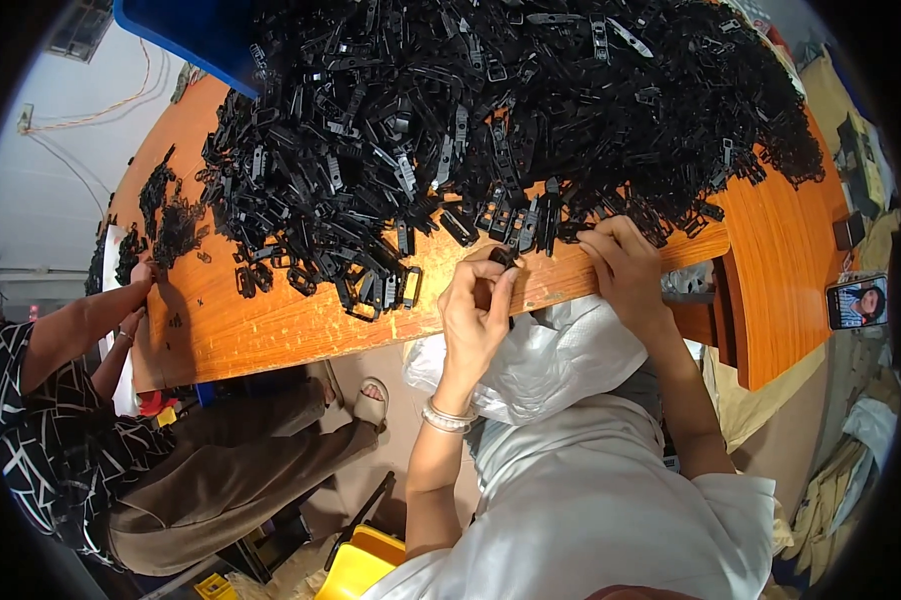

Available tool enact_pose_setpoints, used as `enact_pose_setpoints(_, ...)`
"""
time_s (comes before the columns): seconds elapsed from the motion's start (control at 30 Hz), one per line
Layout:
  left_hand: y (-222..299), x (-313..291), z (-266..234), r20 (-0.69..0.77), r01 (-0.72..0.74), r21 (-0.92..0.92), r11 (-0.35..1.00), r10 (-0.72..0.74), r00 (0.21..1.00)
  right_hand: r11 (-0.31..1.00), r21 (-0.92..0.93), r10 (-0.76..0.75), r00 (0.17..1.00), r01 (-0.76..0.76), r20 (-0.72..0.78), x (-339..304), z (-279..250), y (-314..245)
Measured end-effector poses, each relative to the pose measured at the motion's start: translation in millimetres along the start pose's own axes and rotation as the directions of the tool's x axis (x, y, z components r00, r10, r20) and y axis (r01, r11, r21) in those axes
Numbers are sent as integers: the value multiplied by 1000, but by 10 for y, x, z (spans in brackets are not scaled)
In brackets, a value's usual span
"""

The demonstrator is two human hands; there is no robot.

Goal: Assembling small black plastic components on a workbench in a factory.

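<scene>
Black moulded plastic parts, long and slotted, lie in a big heap [391, 130] across the wooden table [301, 345]. My left hand [474, 312], with a white bracelet at the wrist, pinches a small black plastic part [503, 258] between thumb and fingers, just over the table's near edge. To its right, my right hand [628, 272] has its fingers curled together at the heap's near border. Its fingertips close on a black plastic part [573, 231], mostly hidden by them. Between the hands, several slotted parts [531, 222] lie side by side.
A blue bin [186, 40] stands at the far left of the heap. At left, another person [61, 400] reaches to smaller black piles. A white plastic bag [561, 365] hangs below the table edge. A phone [858, 302] stands at right; a yellow container [363, 565] is below.
</scene>
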State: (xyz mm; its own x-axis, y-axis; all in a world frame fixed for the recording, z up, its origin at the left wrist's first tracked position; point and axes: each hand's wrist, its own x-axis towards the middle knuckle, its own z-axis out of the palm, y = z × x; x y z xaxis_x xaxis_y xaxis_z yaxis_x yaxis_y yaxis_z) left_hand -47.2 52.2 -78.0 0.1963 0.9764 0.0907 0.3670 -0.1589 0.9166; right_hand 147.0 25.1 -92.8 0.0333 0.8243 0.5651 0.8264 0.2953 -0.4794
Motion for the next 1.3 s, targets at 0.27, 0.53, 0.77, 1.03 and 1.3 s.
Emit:
enact_pose_setpoints(0.27, -59, -14, 142, 9, 24, -370, 929, -22, 1000, 996, 93, 12, 999, -9, -35, -55, -65, 38)
enact_pose_setpoints(0.53, -40, 10, 161, 133, 46, -600, 799, 43, 990, 907, 407, 177, 974, -104, -144, -73, -186, -99)
enact_pose_setpoints(0.77, 109, -42, 244, 59, -141, -389, 910, 177, 982, 948, 309, -42, 994, 72, -102, -48, -234, -419)
enact_pose_setpoints(1.03, 138, -64, 155, 97, -167, -344, 924, 212, 972, 961, 243, -140, 990, 133, 10, 15, -240, -559)
enact_pose_setpoints(1.3, 69, -144, 102, 194, 66, -659, 749, 85, 977, 956, 252, -150, 988, 153, -34, 80, -234, -570)
